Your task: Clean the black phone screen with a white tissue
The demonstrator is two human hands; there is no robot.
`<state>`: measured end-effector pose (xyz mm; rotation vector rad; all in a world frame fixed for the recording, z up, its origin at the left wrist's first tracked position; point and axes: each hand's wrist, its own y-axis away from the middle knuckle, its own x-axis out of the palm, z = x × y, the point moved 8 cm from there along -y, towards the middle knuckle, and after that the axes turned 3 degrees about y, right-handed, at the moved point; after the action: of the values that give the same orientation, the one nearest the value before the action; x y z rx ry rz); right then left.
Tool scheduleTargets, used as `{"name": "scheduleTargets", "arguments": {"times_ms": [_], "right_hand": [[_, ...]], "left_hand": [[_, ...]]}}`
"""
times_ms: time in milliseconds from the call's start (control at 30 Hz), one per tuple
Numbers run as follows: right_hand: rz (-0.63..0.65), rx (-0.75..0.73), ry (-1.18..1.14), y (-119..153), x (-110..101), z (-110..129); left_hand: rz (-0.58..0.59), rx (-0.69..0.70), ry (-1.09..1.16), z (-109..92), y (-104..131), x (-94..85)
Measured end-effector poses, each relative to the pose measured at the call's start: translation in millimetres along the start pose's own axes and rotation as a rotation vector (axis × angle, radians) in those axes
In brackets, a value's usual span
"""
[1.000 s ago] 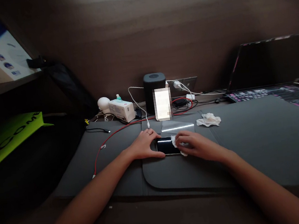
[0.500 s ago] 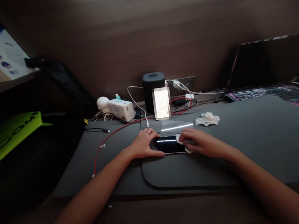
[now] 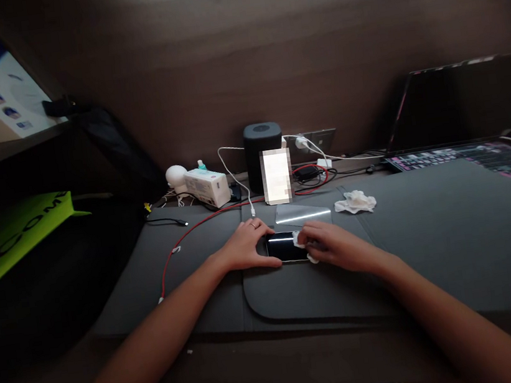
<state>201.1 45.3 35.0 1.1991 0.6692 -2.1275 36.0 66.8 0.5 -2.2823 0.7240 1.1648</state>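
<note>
A smartphone (image 3: 284,248) with a dark, shiny screen lies flat on the grey mat, its long side running left to right. My left hand (image 3: 246,247) grips its left end, thumb along the near edge and fingers at the far edge. Pinched in my right hand (image 3: 331,244) is a white tissue (image 3: 297,238), pressed onto the screen's right part; the hand covers the phone's right end. Just beyond the phone lies a clear, glossy sheet (image 3: 303,213). A crumpled white tissue (image 3: 355,202) rests farther right.
Behind the mat (image 3: 306,291) stand a black speaker (image 3: 255,166), a bright blurred panel (image 3: 277,176) and a small white box (image 3: 206,187). A red cable (image 3: 170,259) crosses the mat's left side. An open laptop (image 3: 465,104) sits at the back right.
My right hand has slid a little to the left across the phone screen with the tissue. My left hand keeps its hold on the phone's left end.
</note>
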Motion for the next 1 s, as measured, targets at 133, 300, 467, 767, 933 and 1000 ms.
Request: {"name": "scheduleTargets", "arguments": {"times_ms": [133, 300, 467, 767, 933, 1000], "right_hand": [[-0.045, 0.041, 0.038, 0.1, -2.3, -1.7], [0.009, -0.031, -0.004, -5.0, 8.5, 5.0], [-0.068, 0.054, 0.019, -1.5, -1.8, -9.3], [-0.107, 0.044, -0.067, -2.7, 6.3, 1.0], [-0.098, 0.002, -0.119, -4.5, 15.1, 7.7], [-0.063, -0.042, -0.116, -7.3, 19.2, 13.9]], "left_hand": [[-0.006, 0.003, -0.003, -0.3, -0.4, -0.8], [-0.002, 0.005, -0.008, 0.5, -0.6, -0.9], [0.008, 0.016, 0.029, 1.4, -0.7, -0.4], [0.0, 0.029, 0.009, -0.5, 0.5, -1.1], [0.007, 0.049, -0.018, -2.9, 1.3, -0.8], [0.006, 0.041, -0.024, -2.0, 1.2, -0.7]]}}
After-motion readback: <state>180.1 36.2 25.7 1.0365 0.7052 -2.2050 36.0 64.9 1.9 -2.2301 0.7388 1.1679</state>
